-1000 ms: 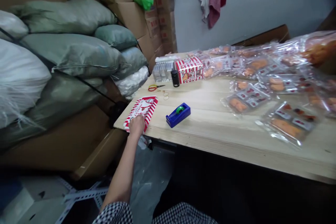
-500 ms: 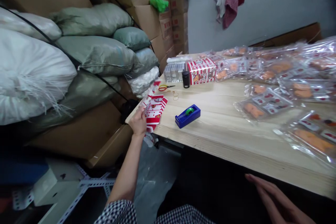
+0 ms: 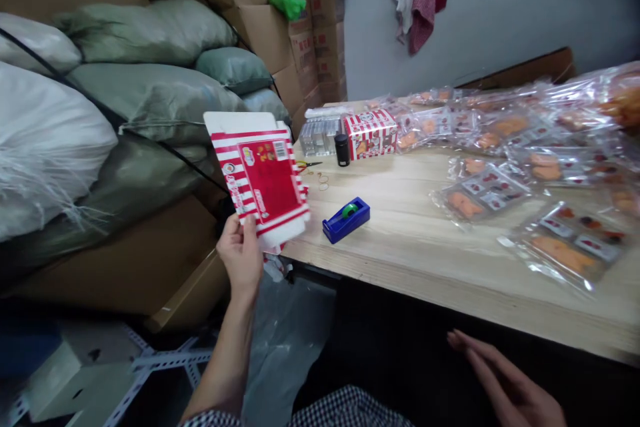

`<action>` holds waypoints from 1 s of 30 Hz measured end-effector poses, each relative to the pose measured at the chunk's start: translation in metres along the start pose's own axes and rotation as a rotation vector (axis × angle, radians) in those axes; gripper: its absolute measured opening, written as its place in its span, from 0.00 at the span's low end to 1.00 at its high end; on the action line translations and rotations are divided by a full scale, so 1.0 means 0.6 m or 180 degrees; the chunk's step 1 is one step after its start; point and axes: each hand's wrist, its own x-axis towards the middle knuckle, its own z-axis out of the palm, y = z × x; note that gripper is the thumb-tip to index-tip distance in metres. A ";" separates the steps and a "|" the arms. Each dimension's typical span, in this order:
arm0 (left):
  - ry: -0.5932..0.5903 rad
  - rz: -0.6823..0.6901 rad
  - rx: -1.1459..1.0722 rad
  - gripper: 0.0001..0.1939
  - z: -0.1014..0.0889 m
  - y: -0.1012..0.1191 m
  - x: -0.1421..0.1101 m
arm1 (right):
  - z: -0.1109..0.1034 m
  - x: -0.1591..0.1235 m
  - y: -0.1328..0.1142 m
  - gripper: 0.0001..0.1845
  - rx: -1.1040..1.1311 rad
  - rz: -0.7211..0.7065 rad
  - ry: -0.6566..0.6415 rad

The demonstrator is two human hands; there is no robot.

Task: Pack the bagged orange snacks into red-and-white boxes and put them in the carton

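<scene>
Grip closed on the left, and there it was: my left hand had a flat red-and-white striped carton blank pinched by its lower edge, thumb on the printed face, held up and tilted just left of centre, above the near corner of the desk. A barcode showed near the blank's top corner! Down at lower right, my right hand was open, fingers loosely spread, gripping nothing, below the desk's front edge and well apart from the blank.

Just right of the blank sat a blue tape dispenser with a green roll. Farther back on the desk stood a made-up striped box, with a small black cylinder and a stack of clear plastic trays beside it. Yellow-handled scissors lay partly behind the blank, and rubber bands were just below them. Across the right side of the desk spread sealed plastic packs of orange food. Filling the upper left were bulging grey-green sacks, with stacked cardboard cartons behind them, and a red cloth hung on the wall at top centre.
</scene>
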 end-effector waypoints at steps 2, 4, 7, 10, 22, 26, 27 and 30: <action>-0.0775 -0.0777 -0.0962 0.20 0.010 0.032 -0.075 | 0.027 0.009 -0.035 0.20 0.0268 0.0162 -0.0081; -0.1598 -0.1696 -0.1444 0.20 0.025 0.050 -0.165 | 0.054 0.017 -0.069 0.24 0.0892 0.0232 -0.0327; -0.2549 -0.2553 -0.1669 0.16 0.039 0.056 -0.273 | 0.072 0.025 -0.095 0.29 0.1597 0.0437 -0.0540; -0.2675 -0.1942 -0.1262 0.19 0.047 0.056 -0.299 | 0.059 0.019 -0.086 0.26 0.1732 0.0669 -0.0623; -0.4757 0.0546 0.0269 0.10 0.124 0.075 -0.187 | 0.034 -0.008 -0.005 0.22 0.0978 0.0477 -0.1253; -0.6273 -0.0337 -0.0547 0.12 0.152 0.068 -0.168 | 0.030 0.003 0.002 0.24 0.0904 0.0406 -0.1358; -0.6628 -0.0542 -0.0705 0.13 0.160 0.068 -0.163 | 0.028 0.006 0.000 0.24 0.0838 0.0367 -0.1400; -0.7373 -0.1099 -0.0720 0.14 0.182 0.068 -0.154 | 0.028 0.009 -0.005 0.27 0.0516 0.0215 -0.1584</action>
